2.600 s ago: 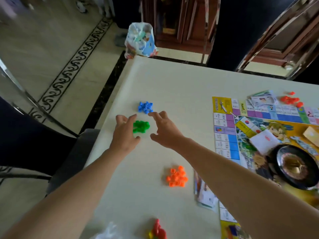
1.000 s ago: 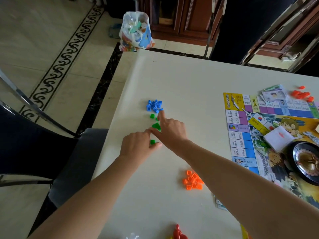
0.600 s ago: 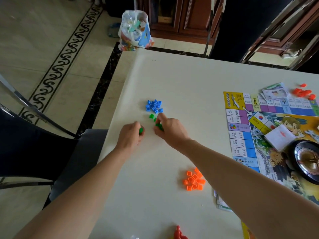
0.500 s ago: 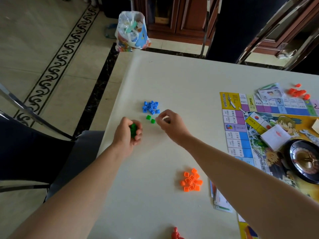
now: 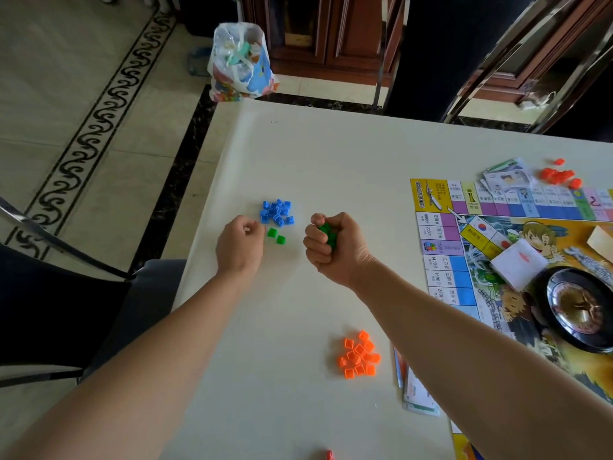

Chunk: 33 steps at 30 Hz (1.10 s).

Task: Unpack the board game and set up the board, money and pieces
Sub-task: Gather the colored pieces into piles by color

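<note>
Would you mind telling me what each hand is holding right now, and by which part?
The right hand grips several green pieces bunched inside its fist; whether the left hand holds anything cannot be told.

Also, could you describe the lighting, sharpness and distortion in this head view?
Head view: soft, even daylight, faint shadows under the left hand and right hand; head view, wide-angle bending along the table edges; head view, glints on the roulette wheel; the green pieces in the right fist look crisp.
</note>
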{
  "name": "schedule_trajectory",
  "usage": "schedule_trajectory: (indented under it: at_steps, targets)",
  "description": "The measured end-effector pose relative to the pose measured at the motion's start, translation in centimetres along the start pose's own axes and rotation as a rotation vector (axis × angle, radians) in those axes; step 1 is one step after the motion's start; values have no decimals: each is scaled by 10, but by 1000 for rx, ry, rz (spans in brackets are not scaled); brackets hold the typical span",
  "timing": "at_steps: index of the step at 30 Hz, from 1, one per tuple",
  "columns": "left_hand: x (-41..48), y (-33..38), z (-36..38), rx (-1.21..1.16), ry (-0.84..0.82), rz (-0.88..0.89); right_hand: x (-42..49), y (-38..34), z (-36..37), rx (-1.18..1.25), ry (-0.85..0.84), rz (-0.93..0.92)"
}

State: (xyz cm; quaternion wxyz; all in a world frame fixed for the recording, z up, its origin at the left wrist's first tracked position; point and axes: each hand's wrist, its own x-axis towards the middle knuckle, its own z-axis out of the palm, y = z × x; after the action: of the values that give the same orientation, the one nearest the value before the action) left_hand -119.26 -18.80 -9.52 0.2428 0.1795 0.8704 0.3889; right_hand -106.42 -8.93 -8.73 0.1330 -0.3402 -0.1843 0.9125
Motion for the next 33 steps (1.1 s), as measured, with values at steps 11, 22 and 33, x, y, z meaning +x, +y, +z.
schedule_trajectory:
  at_steps: [11, 22, 33]
  targets:
    - [0, 1, 12, 347, 86, 183, 9, 12, 9, -1392, 281, -400]
    - [0, -6, 2, 152, 32, 58, 16, 32, 18, -2074, 264, -471]
    - [-52, 51, 10, -706, -242, -507, -46, -9, 6, -475, 142, -99]
